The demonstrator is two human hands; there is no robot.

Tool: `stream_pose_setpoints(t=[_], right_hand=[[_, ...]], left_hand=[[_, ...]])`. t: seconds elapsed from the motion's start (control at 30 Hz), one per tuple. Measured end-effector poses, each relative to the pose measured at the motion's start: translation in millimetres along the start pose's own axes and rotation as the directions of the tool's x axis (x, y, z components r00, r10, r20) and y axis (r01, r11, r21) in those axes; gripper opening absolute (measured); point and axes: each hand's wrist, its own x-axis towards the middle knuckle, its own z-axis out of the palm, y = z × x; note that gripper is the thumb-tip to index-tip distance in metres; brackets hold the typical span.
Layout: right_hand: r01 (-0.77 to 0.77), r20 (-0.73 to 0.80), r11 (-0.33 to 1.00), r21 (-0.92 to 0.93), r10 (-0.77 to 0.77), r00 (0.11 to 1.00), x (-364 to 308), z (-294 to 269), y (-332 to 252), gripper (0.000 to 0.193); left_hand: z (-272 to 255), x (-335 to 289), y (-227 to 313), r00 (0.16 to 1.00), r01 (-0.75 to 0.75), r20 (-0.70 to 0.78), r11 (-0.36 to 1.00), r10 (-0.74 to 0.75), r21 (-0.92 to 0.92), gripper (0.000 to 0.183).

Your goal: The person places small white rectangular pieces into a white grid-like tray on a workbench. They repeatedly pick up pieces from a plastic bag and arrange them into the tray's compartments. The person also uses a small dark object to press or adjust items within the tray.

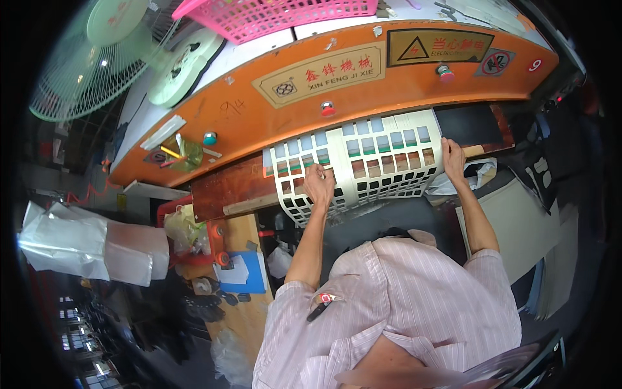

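Note:
A cream sheet (345, 174) with rows of rectangular cut-outs lies across the machine's wooden front ledge. Its near part bends down over the edge toward my body. On the left half of the sheet, my left hand (319, 187) has its fingers pinched together at the cut-outs; the fingertips are partly hidden. At the sheet's right edge, my right hand (454, 159) grips the border between thumb and fingers. Through the upper openings show pale grey-blue pieces and a green line, and lower down the reddish-brown wood (227, 188).
The orange machine front (240, 107) carries red buttons (328, 109) and a green button (210, 138). Above it are a pink basket (278, 16) and a green fan (97, 58). A blue folder (249, 272) lies at left; large grey boards (512, 220) stand at right.

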Motion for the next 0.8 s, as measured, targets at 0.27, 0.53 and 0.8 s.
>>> stream_pose_setpoints(t=[0.27, 0.53, 0.8], right_hand=[[-0.394, -0.136, 0.910, 0.129, 0.410, 0.902, -41, -7, -20, 0.034], [0.267, 0.282, 0.914, 0.305, -0.354, 0.892, -45, 124, -205, 0.053], [0.231, 0.698, 0.898, 0.374, -0.436, 0.568, -77, 170, -274, 0.073]], left_hand=[[-3, -67, -30, 0.998, -0.051, -0.045, 0.998, 0.050, -0.021, 0.008], [-27, -148, -36, 0.979, -0.135, -0.152, 0.990, 0.140, 0.039, 0.011], [-44, -207, -46, 0.985, -0.090, -0.137, 0.988, 0.108, 0.128, 0.009]])
